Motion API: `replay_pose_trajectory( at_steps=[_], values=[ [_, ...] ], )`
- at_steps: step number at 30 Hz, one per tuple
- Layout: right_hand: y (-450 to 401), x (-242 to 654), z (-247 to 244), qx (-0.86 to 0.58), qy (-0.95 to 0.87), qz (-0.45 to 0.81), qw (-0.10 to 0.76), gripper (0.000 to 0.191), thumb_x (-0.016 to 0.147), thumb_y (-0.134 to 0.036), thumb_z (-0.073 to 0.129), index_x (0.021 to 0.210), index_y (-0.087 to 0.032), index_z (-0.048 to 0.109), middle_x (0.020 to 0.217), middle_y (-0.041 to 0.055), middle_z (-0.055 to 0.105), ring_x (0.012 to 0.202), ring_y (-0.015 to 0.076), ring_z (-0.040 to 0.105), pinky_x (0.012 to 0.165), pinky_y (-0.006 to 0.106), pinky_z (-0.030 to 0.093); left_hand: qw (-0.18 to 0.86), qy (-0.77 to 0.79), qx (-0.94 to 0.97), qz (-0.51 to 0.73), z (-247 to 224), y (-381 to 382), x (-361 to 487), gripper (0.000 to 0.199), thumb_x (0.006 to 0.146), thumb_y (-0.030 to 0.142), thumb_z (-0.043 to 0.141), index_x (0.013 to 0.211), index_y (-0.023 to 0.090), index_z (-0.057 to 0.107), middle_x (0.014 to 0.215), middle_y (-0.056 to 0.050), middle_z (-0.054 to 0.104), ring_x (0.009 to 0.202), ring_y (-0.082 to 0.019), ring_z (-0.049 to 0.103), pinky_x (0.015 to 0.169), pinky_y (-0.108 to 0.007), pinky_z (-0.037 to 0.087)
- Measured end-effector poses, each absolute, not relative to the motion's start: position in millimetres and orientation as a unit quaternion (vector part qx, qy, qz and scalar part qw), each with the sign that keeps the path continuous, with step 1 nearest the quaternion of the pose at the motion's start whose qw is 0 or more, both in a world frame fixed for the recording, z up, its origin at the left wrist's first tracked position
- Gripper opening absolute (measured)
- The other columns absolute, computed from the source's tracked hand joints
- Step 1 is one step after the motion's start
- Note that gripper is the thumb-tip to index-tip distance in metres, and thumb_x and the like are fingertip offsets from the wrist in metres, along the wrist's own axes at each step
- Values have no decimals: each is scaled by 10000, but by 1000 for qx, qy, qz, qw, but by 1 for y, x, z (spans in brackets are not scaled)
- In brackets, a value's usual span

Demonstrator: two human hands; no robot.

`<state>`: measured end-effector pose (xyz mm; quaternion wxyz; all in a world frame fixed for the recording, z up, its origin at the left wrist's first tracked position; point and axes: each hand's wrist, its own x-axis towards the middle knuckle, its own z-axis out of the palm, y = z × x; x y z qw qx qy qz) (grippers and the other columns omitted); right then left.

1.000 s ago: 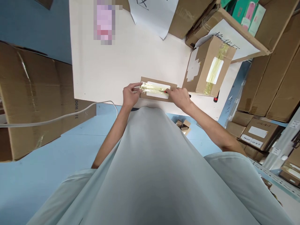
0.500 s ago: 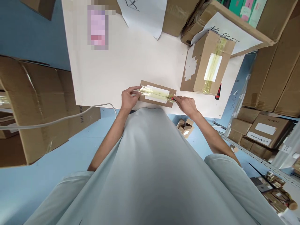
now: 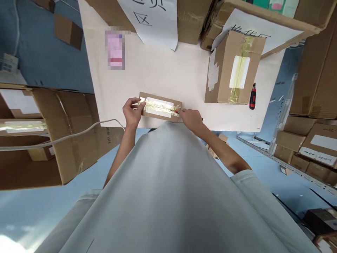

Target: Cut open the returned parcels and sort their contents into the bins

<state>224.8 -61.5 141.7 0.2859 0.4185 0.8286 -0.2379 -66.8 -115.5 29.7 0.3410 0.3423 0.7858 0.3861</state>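
Observation:
A flat, narrow cardboard box [image 3: 152,114] lies near the front edge of the white table. Shiny yellowish tape runs lengthwise over the white label [image 3: 159,104] on its top. At the box's left end, my left hand [image 3: 133,111] grips it, thumb on top and fingers at the far side. My right hand [image 3: 191,118] is closed around a slim knife [image 3: 176,111] with red at its front, held at the right end of the tape. The palm hides most of the knife; a dark end shows behind the hand, and its blade is hard to make out.
A taller taped carton [image 3: 223,77] stands to the right, with a red-and-black utility knife [image 3: 252,96] beside it. A blurred pink item [image 3: 116,51] lies at the back left. Large open cartons [image 3: 76,140] stand left; a white cable [image 3: 79,133] crosses them.
The box and both hands have moved left over the table. My right hand has come slightly further in over the box's right end. The camera's view has shifted too.

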Motion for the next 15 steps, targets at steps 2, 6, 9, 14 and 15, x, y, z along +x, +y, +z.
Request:
replay_pose_trajectory(
  at_steps=[2,6,9,14,15],
  values=[
    [-64,224,147,432,812,-245,307,529,1103,-83,428,1614,-182,517,1283,177,779,1108,262,751,811,344,489,336,786,347,386,30,-116,-65,333,811,503,858,962,247,707,1118,-74,776,1009,-229,698,859,-347,603],
    [-68,233,158,437,796,-248,337,560,1109,-72,426,1655,-182,484,1293,180,762,1099,260,758,796,341,493,334,781,351,395,31,-116,-56,330,826,505,857,955,248,696,1116,-73,780,1041,-236,705,887,-357,606],
    [-68,241,163,423,800,-238,353,602,1101,-54,443,1688,-185,439,1322,187,748,1127,265,754,798,334,483,336,783,344,395,32,-116,-50,348,828,522,866,951,250,687,1113,-69,782,1062,-240,701,903,-358,609],
    [-66,252,168,407,800,-229,376,597,1099,-56,453,1682,-185,432,1324,194,747,1151,266,750,780,330,452,340,785,336,395,30,-116,-47,324,847,489,864,954,246,680,1092,-54,767,1044,-223,697,898,-339,602],
    [-65,253,169,406,799,-228,382,598,1103,-64,454,1688,-187,422,1317,195,748,1136,264,753,772,329,446,341,783,337,397,29,-116,-47,319,853,478,867,956,245,675,1092,-53,762,1045,-221,697,890,-334,600]
  ],
)
